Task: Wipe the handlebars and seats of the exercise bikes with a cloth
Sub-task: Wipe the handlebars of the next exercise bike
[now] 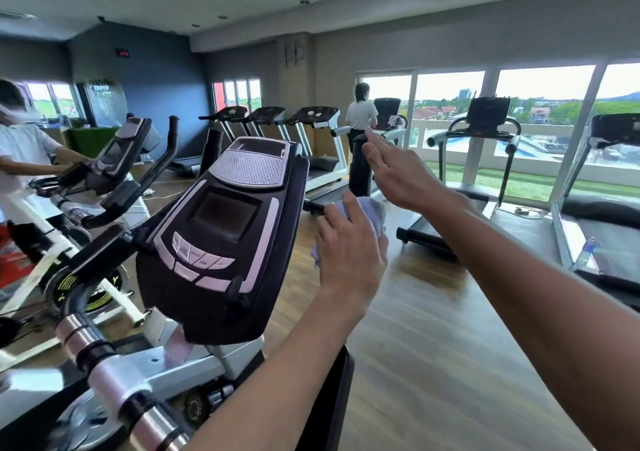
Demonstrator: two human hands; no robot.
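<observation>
The left hand (349, 246) is wrapped around a pale cloth (374, 208), which is bunched against the far handlebar (360, 170) to the right of the console (221, 222). The right hand (398, 173) is held released, fingers straight and nothing grasped, just above the cloth. The cloth is judged soft, light and easily crumpled, best gathered in the palm so that it folds around the bar. The handlebar appears stiff and padded, so firm pressure should be tolerated. A near handlebar (104, 364) with metal bands is seen at lower left; treadmills (318, 128) stand beyond.
</observation>
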